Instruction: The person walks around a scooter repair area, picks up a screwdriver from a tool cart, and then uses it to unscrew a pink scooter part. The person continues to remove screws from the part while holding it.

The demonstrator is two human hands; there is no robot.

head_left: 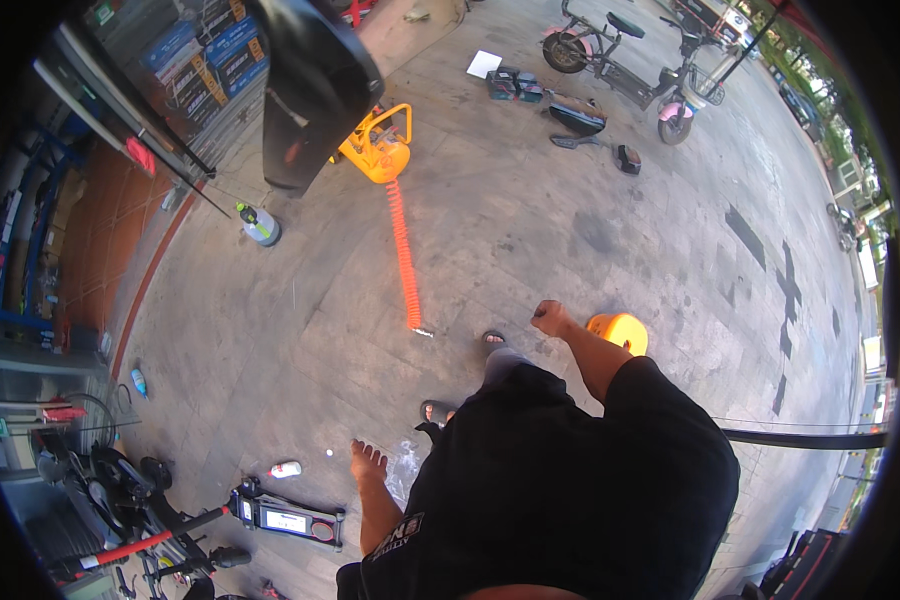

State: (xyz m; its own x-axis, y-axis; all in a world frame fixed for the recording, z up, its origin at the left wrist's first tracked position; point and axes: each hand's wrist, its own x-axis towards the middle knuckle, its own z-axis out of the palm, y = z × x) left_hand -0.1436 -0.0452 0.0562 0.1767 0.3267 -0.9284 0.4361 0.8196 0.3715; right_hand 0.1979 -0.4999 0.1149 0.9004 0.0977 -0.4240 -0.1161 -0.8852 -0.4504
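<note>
My left hand (368, 460) hangs low at my side over the pavement, its fingers loosely bent and apart, with nothing in it. Nearest to it are a small white round thing (330, 453) and a white bottle with a red cap (286, 469), both on the ground and untouched. My right hand (550, 318) is held out in front with its fingers curled in, and I see nothing in it. Behind the right forearm stands a yellow stool (620, 332), partly covered by the arm. My sandalled feet (493, 340) show between the hands.
A yellow air compressor (382, 155) trails an orange coiled hose (402, 250) across the pavement. A floor jack (288, 518) lies at lower left beside parked scooters (120, 500). A spray bottle (259, 226) stands farther off. A pink electric bike (630, 75) and loose parts (578, 113) are at the back.
</note>
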